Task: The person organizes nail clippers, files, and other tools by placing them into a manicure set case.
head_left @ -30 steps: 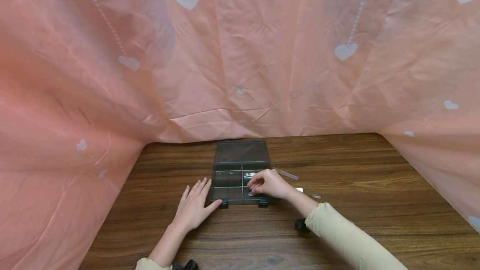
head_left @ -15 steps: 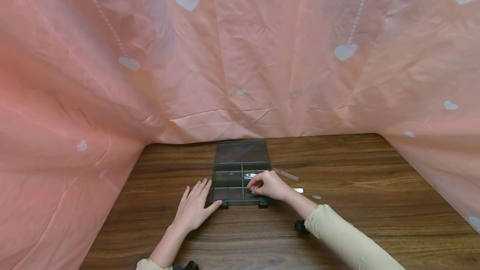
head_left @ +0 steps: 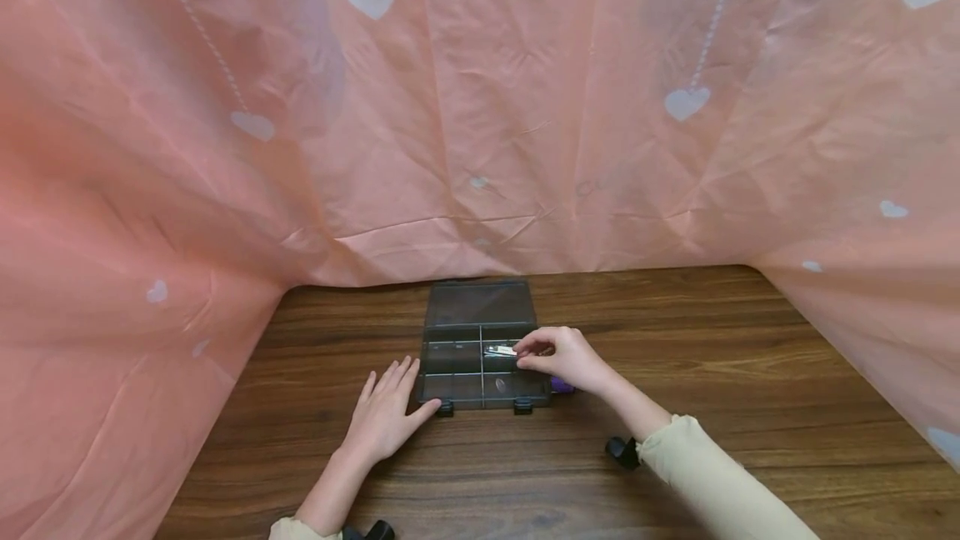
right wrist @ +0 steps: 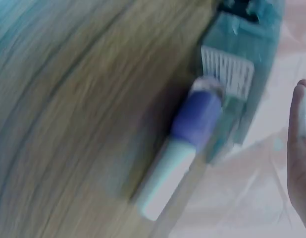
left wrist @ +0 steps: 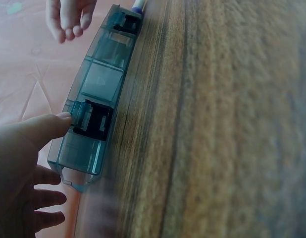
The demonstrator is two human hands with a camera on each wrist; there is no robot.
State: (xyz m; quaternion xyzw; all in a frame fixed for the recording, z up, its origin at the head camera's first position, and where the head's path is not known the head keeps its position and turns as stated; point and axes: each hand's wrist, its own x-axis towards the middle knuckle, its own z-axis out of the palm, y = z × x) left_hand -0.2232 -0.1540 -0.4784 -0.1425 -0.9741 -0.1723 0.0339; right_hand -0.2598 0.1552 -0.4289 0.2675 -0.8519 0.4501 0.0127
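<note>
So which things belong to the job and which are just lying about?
Likely the job:
divided box, touched by the left hand
silvery-white piece inside, near the right hand
clear oval piece, also inside

Apparently lying about:
purple-and-white bottle, untouched beside the box

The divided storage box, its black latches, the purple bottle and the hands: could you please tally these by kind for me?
Divided storage box: 1
Black latches: 2
Purple bottle: 1
Hands, left hand and right hand: 2
Total: 6

Two hands point(head_left: 384, 419) point(head_left: 572, 359), one box point(head_left: 480, 304), two latches point(left wrist: 95, 120)
</note>
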